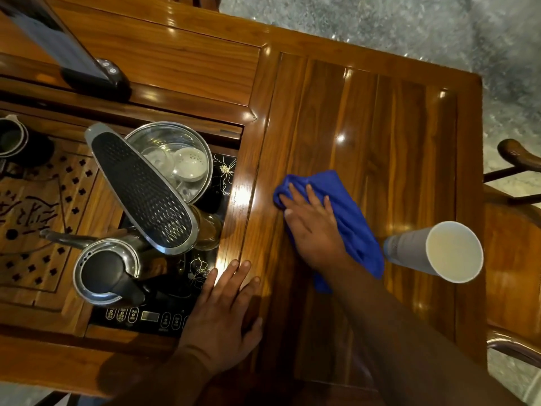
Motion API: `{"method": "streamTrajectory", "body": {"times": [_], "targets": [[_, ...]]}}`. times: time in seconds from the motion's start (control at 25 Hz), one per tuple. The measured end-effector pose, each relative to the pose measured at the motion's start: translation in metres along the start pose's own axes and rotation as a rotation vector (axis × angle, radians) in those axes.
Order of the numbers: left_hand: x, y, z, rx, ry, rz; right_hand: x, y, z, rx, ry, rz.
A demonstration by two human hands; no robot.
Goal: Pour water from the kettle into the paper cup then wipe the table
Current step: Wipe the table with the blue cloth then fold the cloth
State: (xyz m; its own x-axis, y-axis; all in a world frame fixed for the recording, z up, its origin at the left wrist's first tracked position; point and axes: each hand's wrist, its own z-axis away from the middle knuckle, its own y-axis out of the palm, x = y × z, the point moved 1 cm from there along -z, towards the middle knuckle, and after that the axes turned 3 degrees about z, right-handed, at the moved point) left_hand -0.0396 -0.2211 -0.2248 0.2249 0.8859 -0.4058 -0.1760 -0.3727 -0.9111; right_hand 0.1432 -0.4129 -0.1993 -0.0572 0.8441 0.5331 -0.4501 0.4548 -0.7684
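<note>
My right hand point(314, 227) lies flat, fingers spread, pressing a blue cloth point(355, 230) onto the glossy wooden table point(380, 127). A white paper cup point(433, 252) stands upright just right of the cloth, with liquid showing inside. The steel kettle point(106, 269) with a black lid sits on the black induction panel point(164, 316) at the left, its spout pointing left. My left hand point(227, 312) rests flat on the table's raised frame beside that panel, holding nothing.
A steel bowl point(164, 134) with small teacups sits behind the kettle, partly under a long black handle point(140, 189). A carved wooden tea tray point(44, 230) fills the left. A dark device point(87, 71) lies at the back left. A wooden chair point(515, 230) stands at the right.
</note>
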Motion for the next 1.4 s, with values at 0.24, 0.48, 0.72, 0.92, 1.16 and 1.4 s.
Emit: {"method": "streamTrajectory", "body": {"times": [0.24,0.48,0.72,0.92,1.16,1.4], "targets": [[0.001,0.003,0.0,-0.101,0.035,0.021,0.026,0.03,0.031,0.072,-0.245,0.093],[0.001,0.002,0.001,-0.064,0.016,0.031,-0.012,0.054,0.155,0.165,-0.194,-0.056],[0.002,0.004,0.002,-0.119,0.056,0.047,-0.017,0.043,0.134,0.114,-0.114,0.012],[0.0,0.002,0.001,-0.097,0.012,0.021,-0.006,0.016,0.041,0.028,-0.03,0.038],[-0.001,0.001,0.001,-0.139,0.038,0.051,0.014,0.055,0.094,0.088,-0.244,0.05],[0.0,0.001,0.002,-0.163,0.057,0.061,-0.025,0.064,0.194,0.152,-0.191,-0.072]]}}
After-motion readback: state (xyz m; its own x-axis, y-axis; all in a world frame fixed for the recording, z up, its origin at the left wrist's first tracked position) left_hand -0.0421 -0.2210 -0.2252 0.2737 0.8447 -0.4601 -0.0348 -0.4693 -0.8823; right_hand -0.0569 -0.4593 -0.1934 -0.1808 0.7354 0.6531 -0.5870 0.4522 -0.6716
